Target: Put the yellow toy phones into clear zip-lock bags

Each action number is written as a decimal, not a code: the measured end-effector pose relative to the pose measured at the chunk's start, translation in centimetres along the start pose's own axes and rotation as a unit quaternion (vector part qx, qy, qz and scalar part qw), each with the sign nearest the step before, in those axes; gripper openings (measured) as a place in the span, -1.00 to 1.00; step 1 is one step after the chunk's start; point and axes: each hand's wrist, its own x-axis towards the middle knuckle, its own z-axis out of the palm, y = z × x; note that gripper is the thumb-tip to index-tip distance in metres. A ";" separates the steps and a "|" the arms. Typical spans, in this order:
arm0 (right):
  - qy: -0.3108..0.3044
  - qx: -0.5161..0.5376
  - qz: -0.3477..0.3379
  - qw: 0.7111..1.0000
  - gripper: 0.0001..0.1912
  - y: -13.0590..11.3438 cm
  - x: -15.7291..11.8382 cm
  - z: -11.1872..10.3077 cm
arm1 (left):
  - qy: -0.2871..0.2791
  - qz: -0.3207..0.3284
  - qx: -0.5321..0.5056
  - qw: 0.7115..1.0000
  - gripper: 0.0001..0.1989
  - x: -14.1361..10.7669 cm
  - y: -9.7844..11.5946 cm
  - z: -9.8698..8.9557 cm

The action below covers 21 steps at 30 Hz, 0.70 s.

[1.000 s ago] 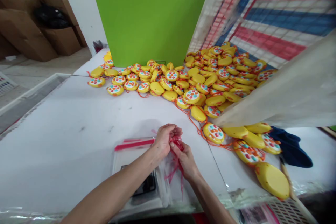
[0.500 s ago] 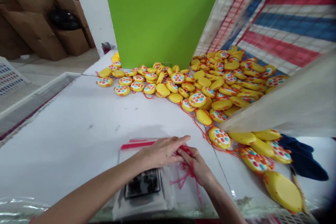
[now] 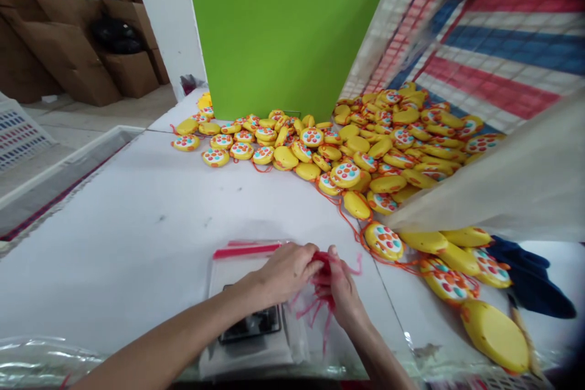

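My left hand (image 3: 289, 271) pinches one side of a bundle of pink-red strips (image 3: 325, 262), its fingers curled. Around the other side of that bundle my right hand (image 3: 343, 292) is closed, thumb pointing up. Loose strip ends hang below and stick out to the right. Under my left forearm lies a stack of clear plastic bags (image 3: 247, 252) with a pink-red top edge. On the stack rests a flat black object (image 3: 256, 324), partly hidden by the forearm.
Many yellow toys with coloured dots (image 3: 345, 175) are heaped behind and to the right, some with orange cords. A green panel (image 3: 287, 30) stands behind them. At the right are a translucent sheet (image 3: 512, 177), dark blue cloth (image 3: 525, 277) and a large yellow toy (image 3: 495, 335).
My left hand's fingers have curled in onto the strips. My right hand has turned more upright, and some strip ends now stick out to its right. The view has shifted slightly.
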 end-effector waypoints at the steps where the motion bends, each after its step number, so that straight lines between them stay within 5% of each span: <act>1: 0.021 -0.007 0.008 1.000 -0.45 0.0 0.0 0.1 | 0.010 -0.010 0.003 1.000 -0.81 0.1 0.0 0.2; 7: -0.007 0.048 -0.094 0.994 -0.55 -0.9 0.0 0.4 | 0.031 -0.022 -0.079 0.996 -0.74 0.1 0.0 0.9; 10: 0.029 0.108 -0.109 0.988 -0.63 -1.2 0.1 0.5 | 0.032 -0.014 -0.175 0.984 -0.71 0.0 -0.1 1.4; 17: 0.063 0.249 -0.056 0.965 -0.56 -3.6 -0.1 1.8 | 0.012 -0.082 -0.397 0.914 -0.66 0.0 0.4 4.1; 21: 0.068 0.293 -0.036 0.953 -0.55 -5.5 0.2 1.5 | 0.051 -0.129 -0.474 0.870 -0.74 -1.2 -0.1 3.3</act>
